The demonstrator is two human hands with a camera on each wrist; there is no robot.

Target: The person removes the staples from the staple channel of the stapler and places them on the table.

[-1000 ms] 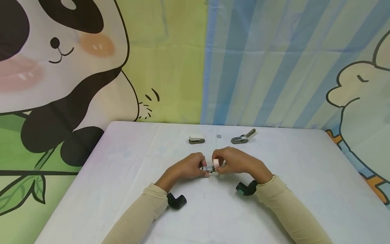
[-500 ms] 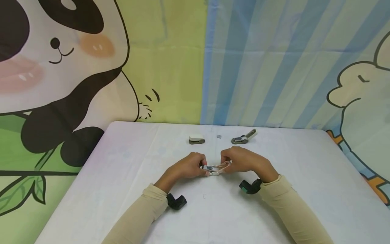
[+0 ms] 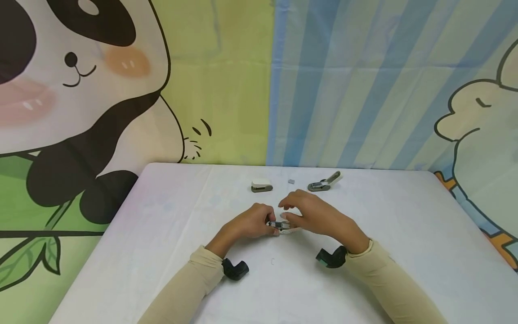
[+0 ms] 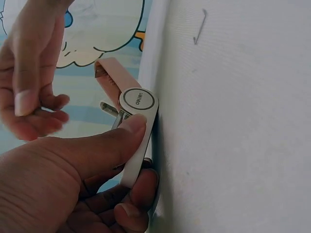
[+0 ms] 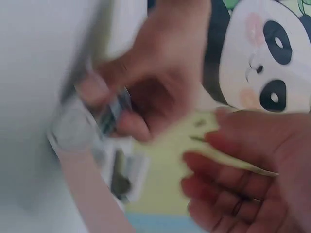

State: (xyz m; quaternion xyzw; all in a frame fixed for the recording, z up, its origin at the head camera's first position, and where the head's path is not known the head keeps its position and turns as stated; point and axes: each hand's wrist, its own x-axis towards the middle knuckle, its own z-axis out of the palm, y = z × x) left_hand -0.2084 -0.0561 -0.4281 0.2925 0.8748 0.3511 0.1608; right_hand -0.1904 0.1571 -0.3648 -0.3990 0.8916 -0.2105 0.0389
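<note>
A white and pink stapler [image 4: 138,99] stands with its pink top arm [image 4: 116,77] swung back from the white base, baring the metal staple channel. My left hand [image 3: 254,220] grips the base end, its thumb [image 4: 112,145] pressed along the white side. Over the stapler, my right hand [image 3: 317,211] hovers with fingers loosely bent and holding nothing; in the right wrist view that hand [image 5: 252,170] is blurred and apart from the stapler. A single loose staple [image 3: 273,261] lies on the white table in front of the hands.
Behind the hands are a closed white and grey stapler [image 3: 261,185], a small grey block like a staple strip [image 3: 291,182], and a second stapler [image 3: 325,181] with its arm raised. Black wrist cameras [image 3: 234,270] hang below both wrists. A patterned curtain [image 3: 348,81] backs the table [image 3: 174,216].
My right hand first pulled the pink arm back to the right, then let go and moved up and left over the stapler. The left hand kept its grip in place.
</note>
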